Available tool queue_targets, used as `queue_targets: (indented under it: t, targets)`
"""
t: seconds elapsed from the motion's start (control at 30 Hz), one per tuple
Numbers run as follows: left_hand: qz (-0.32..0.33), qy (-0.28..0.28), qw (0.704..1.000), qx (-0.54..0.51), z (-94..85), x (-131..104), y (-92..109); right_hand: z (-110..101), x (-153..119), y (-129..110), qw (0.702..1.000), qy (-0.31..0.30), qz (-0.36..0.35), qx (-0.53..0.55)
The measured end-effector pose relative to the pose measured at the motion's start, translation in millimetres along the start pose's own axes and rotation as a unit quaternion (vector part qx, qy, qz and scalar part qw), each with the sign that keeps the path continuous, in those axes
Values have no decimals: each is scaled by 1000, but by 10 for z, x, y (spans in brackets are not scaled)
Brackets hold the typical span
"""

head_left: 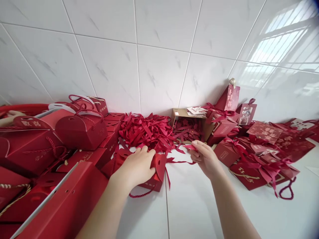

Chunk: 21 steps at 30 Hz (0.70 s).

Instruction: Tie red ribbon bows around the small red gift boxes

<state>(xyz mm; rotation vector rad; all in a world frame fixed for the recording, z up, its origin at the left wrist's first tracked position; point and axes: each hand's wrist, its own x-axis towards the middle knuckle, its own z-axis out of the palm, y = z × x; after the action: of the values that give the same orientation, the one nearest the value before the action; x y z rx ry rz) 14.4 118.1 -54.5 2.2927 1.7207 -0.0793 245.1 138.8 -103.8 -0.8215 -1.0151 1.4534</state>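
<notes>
My left hand (139,164) lies over a small red gift box (159,169), its fingers bent around the top. The box has a round hole in its end flap and a red cord handle (143,195) hanging at the front. To the right, my right hand (203,156) pinches a red ribbon (189,147) between thumb and fingers. Another strip of ribbon runs between the box and this hand. Just behind both hands is a heap of loose red ribbons (147,129). My left hand hides much of the box's top.
Red gift boxes (82,129) with cord handles are stacked at left. An open cardboard box (175,116) holds dark red pieces, with printed cards (196,111) on top. Several ribbon-tied boxes (249,172) stand at right. A white tiled wall (161,73) closes the back.
</notes>
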Motion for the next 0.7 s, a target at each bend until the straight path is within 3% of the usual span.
queue_targets:
  t: [0.27,0.47,0.6,0.7]
  targets:
    - [94,12,992,-79,23,31,-29,56,-465,-576,989,7,-147,-18]
    - [94,21,994,-60,29,48,13,67,-766,-828,969,-34,-242,23]
    - [89,5,995,-53,22,18,51,61,-776,-820,969,-52,-239,12]
    - [78,-6,995,-62,17,-9,83,148,-654,-690,972,-50,-148,-175]
